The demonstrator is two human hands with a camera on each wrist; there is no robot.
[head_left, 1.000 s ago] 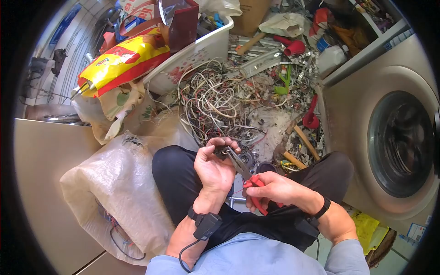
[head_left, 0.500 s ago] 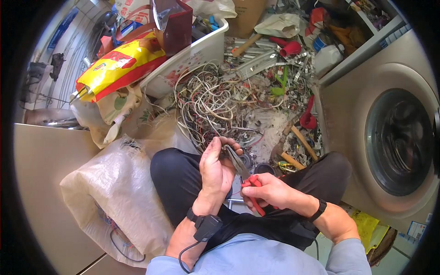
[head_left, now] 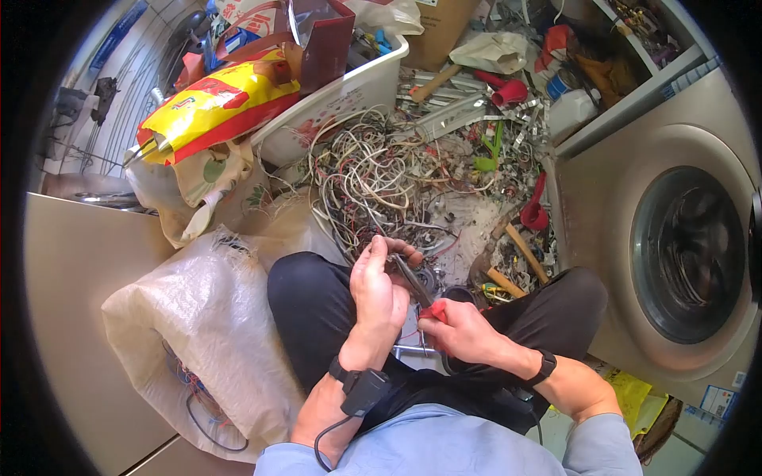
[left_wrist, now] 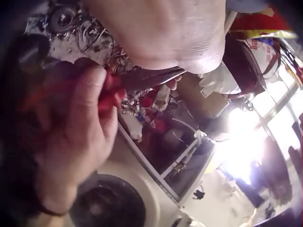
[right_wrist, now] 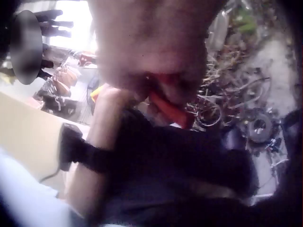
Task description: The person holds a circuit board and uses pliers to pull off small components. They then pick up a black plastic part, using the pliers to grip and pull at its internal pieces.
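In the head view my right hand (head_left: 470,329) grips red-handled pliers (head_left: 416,284) over the lap, their metal nose reaching up to the fingers of my left hand (head_left: 379,295). That left hand is turned with its thumb up and its fingers curled about a small dark part, now almost wholly hidden behind thumb and pliers. Seen from the left wrist, the nose of the pliers (left_wrist: 144,79) runs in under the left hand. The right wrist view is blurred and shows one red handle (right_wrist: 173,112) below the right hand (right_wrist: 151,52).
Tangled wires (head_left: 369,170) and metal scraps cover the floor ahead. A white tub (head_left: 333,103) with bags stands behind at left, a woven sack (head_left: 198,317) beside the left knee. A washing machine (head_left: 611,206) stands at right. Wooden handles (head_left: 526,252) lie near the right knee.
My left hand has rolled over, thumb upward, so its palm and the small dark part show less. The right hand has turned with the pliers, and their red handles are now more covered.
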